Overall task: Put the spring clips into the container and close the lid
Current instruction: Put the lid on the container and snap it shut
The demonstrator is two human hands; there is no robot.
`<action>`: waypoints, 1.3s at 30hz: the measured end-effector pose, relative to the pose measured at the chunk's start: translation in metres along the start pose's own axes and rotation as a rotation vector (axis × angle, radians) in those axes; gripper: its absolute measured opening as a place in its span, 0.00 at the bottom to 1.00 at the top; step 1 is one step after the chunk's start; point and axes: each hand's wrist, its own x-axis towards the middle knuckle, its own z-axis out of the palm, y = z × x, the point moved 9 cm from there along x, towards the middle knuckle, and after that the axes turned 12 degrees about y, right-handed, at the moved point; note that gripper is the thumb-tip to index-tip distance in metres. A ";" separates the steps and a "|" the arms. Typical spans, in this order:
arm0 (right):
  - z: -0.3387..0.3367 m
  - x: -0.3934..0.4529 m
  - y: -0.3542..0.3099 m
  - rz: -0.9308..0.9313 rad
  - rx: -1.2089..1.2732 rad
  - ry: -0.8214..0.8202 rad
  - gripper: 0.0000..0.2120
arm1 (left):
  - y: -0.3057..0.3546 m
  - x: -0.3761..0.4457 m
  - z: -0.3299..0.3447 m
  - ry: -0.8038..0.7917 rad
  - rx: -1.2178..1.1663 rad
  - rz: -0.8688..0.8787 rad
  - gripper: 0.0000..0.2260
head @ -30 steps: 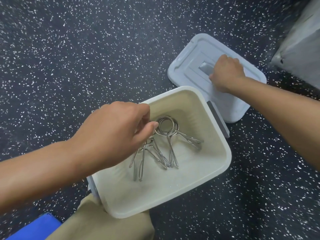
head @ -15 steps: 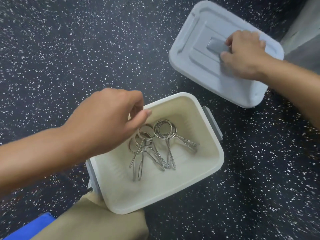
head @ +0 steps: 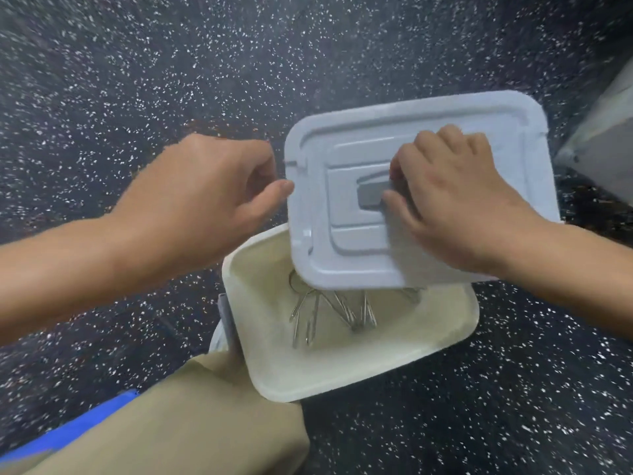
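Your left hand hangs above the speckled dark floor, fingers curled loosely together, with the thumb tip touching the left edge of the lid; you cannot tell whether it truly pinches that edge. Below it, your knee in tan trousers sits against the near corner of the container, with a strip of blue at the lower left. The spring clips lie in a heap on the container's floor, their ring ends hidden under the lid. The lid is held above the container's far side, covering it partly and not seated. Your right hand is clamped on the lid's grey handle, fingers wrapped over it.
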 end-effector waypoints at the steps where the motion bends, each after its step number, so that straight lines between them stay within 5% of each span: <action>1: 0.003 -0.006 -0.011 -0.026 -0.007 -0.017 0.14 | -0.006 -0.005 0.003 -0.017 0.004 -0.016 0.16; 11: 0.033 -0.050 -0.092 -0.156 0.078 -0.072 0.09 | -0.036 -0.043 0.024 -0.163 0.032 -0.137 0.12; 24: 0.039 -0.048 -0.108 -0.123 0.105 -0.054 0.09 | -0.047 -0.069 0.045 -0.283 0.072 -0.178 0.11; 29: 0.033 -0.050 -0.105 -0.167 0.025 -0.010 0.09 | -0.061 -0.084 0.055 -0.313 0.069 -0.277 0.19; 34: 0.028 -0.043 -0.061 0.000 0.097 -0.031 0.15 | -0.078 -0.107 0.079 -0.426 -0.107 -0.553 0.35; 39: 0.021 -0.054 0.013 0.352 0.194 -0.123 0.29 | -0.089 -0.130 0.107 -0.574 -0.307 -0.784 0.28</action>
